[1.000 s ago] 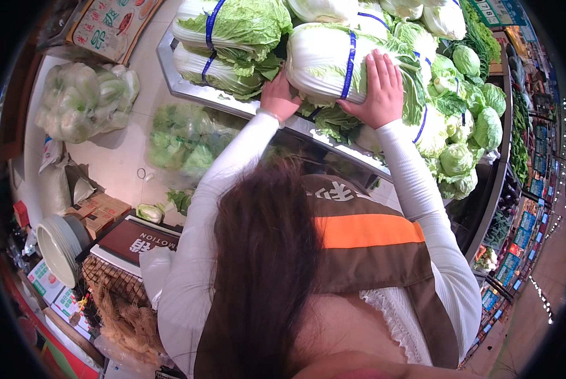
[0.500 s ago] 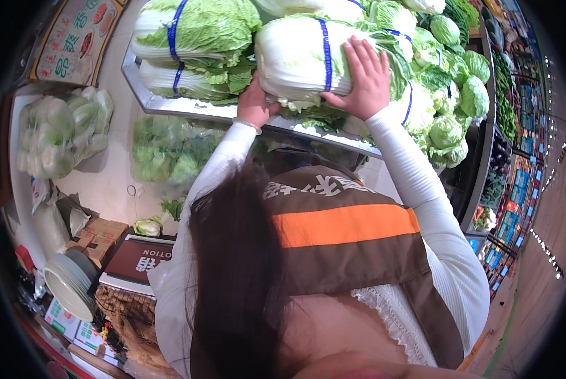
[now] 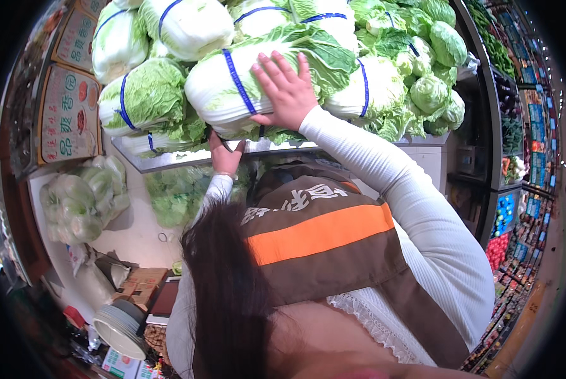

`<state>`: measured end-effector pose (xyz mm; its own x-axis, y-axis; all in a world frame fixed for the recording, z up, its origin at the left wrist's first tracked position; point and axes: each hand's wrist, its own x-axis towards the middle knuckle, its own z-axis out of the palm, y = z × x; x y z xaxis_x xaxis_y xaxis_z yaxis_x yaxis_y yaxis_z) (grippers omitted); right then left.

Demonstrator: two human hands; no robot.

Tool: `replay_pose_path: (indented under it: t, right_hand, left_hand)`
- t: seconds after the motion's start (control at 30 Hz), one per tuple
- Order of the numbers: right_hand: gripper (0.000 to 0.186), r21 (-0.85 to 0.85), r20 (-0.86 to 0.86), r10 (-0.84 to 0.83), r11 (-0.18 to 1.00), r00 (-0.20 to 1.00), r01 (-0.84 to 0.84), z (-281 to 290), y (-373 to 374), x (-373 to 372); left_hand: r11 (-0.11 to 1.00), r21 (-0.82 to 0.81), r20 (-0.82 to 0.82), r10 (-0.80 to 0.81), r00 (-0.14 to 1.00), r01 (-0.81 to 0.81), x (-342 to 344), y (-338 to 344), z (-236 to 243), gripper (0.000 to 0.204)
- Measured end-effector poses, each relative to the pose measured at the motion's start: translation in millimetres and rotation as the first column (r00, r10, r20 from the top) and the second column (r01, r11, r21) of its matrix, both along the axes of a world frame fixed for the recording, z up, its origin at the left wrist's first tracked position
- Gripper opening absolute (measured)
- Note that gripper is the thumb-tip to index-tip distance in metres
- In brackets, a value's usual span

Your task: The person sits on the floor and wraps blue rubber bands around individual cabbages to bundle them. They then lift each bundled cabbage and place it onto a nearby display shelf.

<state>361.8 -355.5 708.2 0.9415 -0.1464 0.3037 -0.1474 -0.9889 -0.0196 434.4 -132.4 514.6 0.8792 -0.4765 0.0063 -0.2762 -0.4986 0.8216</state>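
A large napa cabbage [image 3: 210, 88] with a blue band lies at the front of a heaped display. On its upper side rests my right hand [image 3: 286, 90], its fingers spread flat over the leaves just right of the band. Below the cabbage's left end, at the display's metal edge [image 3: 169, 159], is my left hand [image 3: 225, 156]. Its thumb stands apart from the fingers, whose tips are partly hidden under the cabbage. Another banded napa cabbage [image 3: 153, 95] lies close by on the left.
More napa cabbages [image 3: 191, 28] are piled behind, with round green cabbages [image 3: 429, 95] at the right. Bagged vegetables [image 3: 84, 199] sit on the floor at left, below printed cartons [image 3: 70, 114]. Stacked pale basins [image 3: 120, 331] stand at lower left. Produce shelves [image 3: 509, 126] line the right.
The view has turned, so the display sits lower and tilts the other way. Both hands stay at the same cabbage; my right hand lies flatter on its upper side.
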Motion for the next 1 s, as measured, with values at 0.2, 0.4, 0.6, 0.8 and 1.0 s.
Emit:
replay_pose_path:
  t: [0.2,0.4,0.6,0.8,1.0]
  right_hand:
    - [0.097,0.166,0.013,0.017,0.986,1.000,-0.019,17.1,3.8,-21.3]
    - [0.087,0.198,-0.026,0.162,0.968,0.986,-0.154,31.9,-5.5,-40.3]
    - [0.090,0.145,0.118,0.311,0.934,0.943,-0.326,47.0,-18.3,-8.4]
    - [0.116,0.001,-0.281,0.291,0.953,0.915,-0.303,62.7,-27.8,15.9]
    - [0.116,-0.061,-0.267,0.182,0.977,0.946,-0.205,45.1,-24.7,12.8]
  left_hand:
    - [0.957,-0.265,-0.002,0.124,0.992,-0.120,5.4,-23.2,12.3,0.095]
    - [0.887,-0.436,-0.164,0.087,0.983,-0.151,20.1,-35.3,25.1,0.075]
    - [0.825,-0.552,-0.129,0.061,0.990,-0.123,18.5,-36.4,18.9,0.075]
    - [0.758,-0.640,-0.135,0.047,0.990,-0.124,9.0,-37.9,26.4,0.076]
    - [0.803,-0.579,-0.107,0.097,0.990,-0.141,11.1,-37.6,25.4,0.073]
